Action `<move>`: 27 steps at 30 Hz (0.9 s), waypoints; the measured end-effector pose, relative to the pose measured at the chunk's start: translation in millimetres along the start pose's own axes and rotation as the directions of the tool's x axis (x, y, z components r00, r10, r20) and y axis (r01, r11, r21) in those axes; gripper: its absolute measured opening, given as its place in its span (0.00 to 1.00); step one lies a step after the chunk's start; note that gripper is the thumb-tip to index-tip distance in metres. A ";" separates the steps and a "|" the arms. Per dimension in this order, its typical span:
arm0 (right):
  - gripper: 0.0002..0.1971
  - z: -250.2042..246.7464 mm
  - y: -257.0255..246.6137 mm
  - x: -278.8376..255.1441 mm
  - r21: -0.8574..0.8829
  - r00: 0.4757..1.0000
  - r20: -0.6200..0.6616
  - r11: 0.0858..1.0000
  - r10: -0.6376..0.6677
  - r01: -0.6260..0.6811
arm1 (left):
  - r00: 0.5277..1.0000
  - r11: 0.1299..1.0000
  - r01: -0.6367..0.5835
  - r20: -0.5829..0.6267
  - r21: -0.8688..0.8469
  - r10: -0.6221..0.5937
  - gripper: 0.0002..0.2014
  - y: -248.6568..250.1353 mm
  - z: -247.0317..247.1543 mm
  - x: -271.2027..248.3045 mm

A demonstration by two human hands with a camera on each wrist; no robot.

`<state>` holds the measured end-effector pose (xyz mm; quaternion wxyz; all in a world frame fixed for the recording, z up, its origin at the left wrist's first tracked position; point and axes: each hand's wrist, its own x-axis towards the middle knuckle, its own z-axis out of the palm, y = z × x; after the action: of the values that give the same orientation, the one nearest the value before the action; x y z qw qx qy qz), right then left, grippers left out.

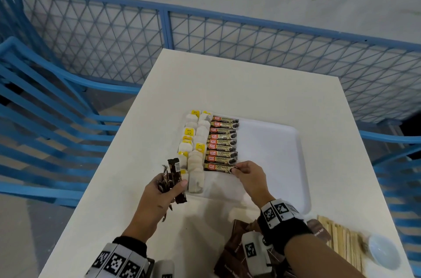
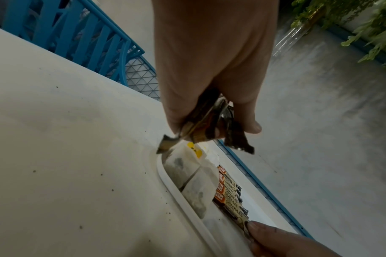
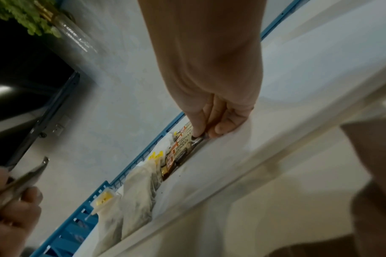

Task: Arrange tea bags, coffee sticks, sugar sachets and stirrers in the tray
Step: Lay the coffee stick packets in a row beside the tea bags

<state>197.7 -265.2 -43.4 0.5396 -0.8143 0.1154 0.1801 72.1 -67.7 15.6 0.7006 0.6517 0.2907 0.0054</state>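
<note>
Two rows of tea bags (image 1: 193, 148) beside stacked coffee sticks (image 1: 222, 143) in the tray (image 1: 284, 164), right hand (image 1: 248, 175) fingers pinching the nearest stick (image 1: 218, 167), left hand (image 1: 164, 189) clamped on spares (image 1: 175, 175).

A: Where does the head view look from?
B: High above, facing forward and down over the counter (image 1: 250, 86) and white tray (image 1: 273, 141).
A: The wrist views?
B: Low and close, from opposite sides; both share the tray's tea bags (image 2: 194, 175) and coffee sticks (image 3: 181, 147).
</note>
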 end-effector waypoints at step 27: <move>0.11 24.1 -43.2 -80.6 0.136 0.747 0.656 0.990 -0.108 0.024 | 0.993 0.998 -0.038 0.114 -0.042 0.042 0.15 6.7 12.8 2.0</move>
<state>137.0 -226.6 18.0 0.5990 -0.6679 -0.1012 0.4301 81.5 -77.6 20.6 0.7286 0.6426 0.2367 -0.0124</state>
